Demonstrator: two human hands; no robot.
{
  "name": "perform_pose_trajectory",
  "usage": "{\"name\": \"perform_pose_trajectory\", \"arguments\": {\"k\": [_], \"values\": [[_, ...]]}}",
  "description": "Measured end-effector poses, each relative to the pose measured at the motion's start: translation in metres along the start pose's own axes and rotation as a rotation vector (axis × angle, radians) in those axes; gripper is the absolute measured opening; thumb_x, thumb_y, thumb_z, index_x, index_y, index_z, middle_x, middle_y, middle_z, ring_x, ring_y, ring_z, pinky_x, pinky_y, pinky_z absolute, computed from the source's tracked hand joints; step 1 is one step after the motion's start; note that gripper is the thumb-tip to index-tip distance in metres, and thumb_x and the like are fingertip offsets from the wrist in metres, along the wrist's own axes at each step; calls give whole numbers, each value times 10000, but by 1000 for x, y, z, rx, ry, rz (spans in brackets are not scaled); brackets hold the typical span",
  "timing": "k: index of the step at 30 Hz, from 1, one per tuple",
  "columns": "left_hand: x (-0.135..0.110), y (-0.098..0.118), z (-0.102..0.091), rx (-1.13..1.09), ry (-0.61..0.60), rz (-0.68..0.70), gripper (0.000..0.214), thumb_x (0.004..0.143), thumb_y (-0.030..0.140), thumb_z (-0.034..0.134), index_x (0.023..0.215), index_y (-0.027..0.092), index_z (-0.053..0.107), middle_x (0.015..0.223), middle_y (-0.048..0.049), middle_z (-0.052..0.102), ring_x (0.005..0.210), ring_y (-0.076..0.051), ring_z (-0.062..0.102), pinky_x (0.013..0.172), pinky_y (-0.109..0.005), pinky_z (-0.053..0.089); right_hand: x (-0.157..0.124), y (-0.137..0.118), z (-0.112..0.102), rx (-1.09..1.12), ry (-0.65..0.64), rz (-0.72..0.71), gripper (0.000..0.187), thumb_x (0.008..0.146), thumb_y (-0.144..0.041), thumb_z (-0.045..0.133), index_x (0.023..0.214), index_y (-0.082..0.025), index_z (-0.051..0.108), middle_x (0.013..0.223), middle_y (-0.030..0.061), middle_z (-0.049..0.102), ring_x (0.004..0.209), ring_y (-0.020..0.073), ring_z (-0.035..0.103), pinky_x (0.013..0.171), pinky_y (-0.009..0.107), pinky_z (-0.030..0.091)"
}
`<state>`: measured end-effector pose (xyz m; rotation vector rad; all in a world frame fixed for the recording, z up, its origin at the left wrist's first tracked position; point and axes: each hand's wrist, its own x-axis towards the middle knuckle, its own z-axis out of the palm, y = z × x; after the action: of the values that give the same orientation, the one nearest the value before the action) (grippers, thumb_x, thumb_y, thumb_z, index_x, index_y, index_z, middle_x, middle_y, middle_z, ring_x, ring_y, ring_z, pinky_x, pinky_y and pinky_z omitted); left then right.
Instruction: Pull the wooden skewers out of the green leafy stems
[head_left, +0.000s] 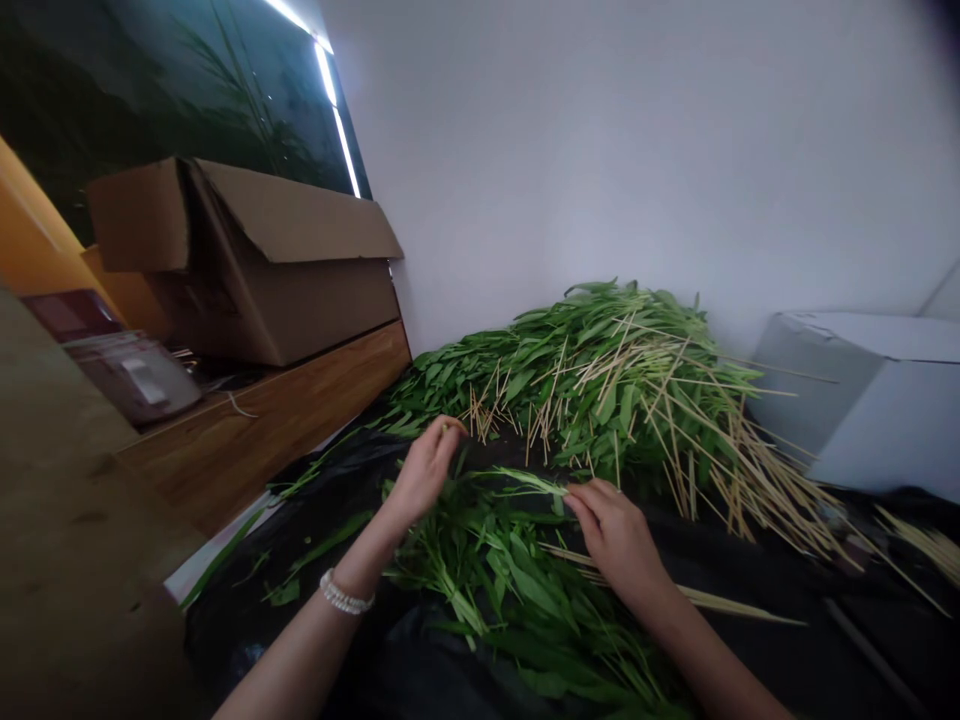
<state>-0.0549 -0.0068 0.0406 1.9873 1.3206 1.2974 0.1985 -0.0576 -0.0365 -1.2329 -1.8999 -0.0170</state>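
My right hand [616, 535] is closed on a small bunch of pale green stems [531, 482], which point left from its fingertips. Up and to the left, my left hand [426, 472] has its fingers pinched together; whatever lies between them is too blurred to make out. A white beaded bracelet [346, 594] circles the left wrist. Below both hands lies a loose heap of leafy green stalks [525, 580]. Thin pale sticks [739, 605] rest on the black sheet [405, 640], passing beneath my right forearm.
Against the white wall [600, 150] rises a large pile of leafy stalks [480, 360] with many thin sticks [750, 470] on its right. A white box [892, 400] stands at the right. On a wooden ledge [277, 430] at the left sits an open cardboard box [315, 300].
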Motion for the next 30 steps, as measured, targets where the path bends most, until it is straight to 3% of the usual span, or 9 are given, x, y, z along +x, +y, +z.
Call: {"name": "perform_pose_trajectory", "arguments": {"k": [5, 12, 19, 24, 28, 30], "values": [[-11, 13, 21, 363, -300, 301, 174, 864, 321, 547, 907, 214, 678, 801, -25, 648, 768, -166, 593, 709, -250, 422, 1, -2, -3, -8, 12, -26, 279, 955, -288, 385, 894, -198, 643, 813, 53, 622, 789, 186, 581, 739, 302, 463], [-16, -2, 34, 688, -320, 507, 210, 889, 240, 525, 1063, 244, 641, 839, -27, 630, 794, -160, 592, 688, -242, 420, 2, -7, -6, 5, -18, -10, 264, 952, -266, 390, 908, -189, 639, 829, 53, 616, 813, 188, 575, 758, 307, 456], [-19, -2, 36, 782, -350, 602, 126, 861, 207, 523, 926, 194, 630, 767, -30, 582, 749, -163, 558, 699, -252, 423, 1, -8, -3, 49, -30, -31, 267, 948, -272, 396, 880, -199, 644, 816, 46, 625, 781, 174, 585, 731, 289, 470], [-19, -5, 46, 525, -300, 421, 128, 786, 152, 537, 808, 194, 656, 732, -22, 599, 720, -157, 566, 698, -250, 423, 0, -11, -1, 61, -67, -55, 255, 944, -254, 407, 880, -200, 648, 808, 45, 626, 771, 174, 582, 728, 289, 467], [-5, -22, 38, 107, -68, 11, 118, 715, 173, 534, 722, 172, 651, 666, 2, 607, 635, -142, 551, 624, -239, 408, 0, -6, -2, 49, -38, -44, 246, 938, -251, 422, 896, -190, 657, 813, 53, 623, 791, 185, 579, 749, 305, 462], [4, -31, 26, -23, 64, -160, 141, 739, 254, 514, 700, 168, 618, 551, 36, 527, 515, -119, 474, 527, -223, 365, 0, -2, -2, 49, -8, -19, 241, 934, -258, 433, 900, -187, 661, 817, 54, 622, 794, 186, 579, 748, 308, 464]]}}
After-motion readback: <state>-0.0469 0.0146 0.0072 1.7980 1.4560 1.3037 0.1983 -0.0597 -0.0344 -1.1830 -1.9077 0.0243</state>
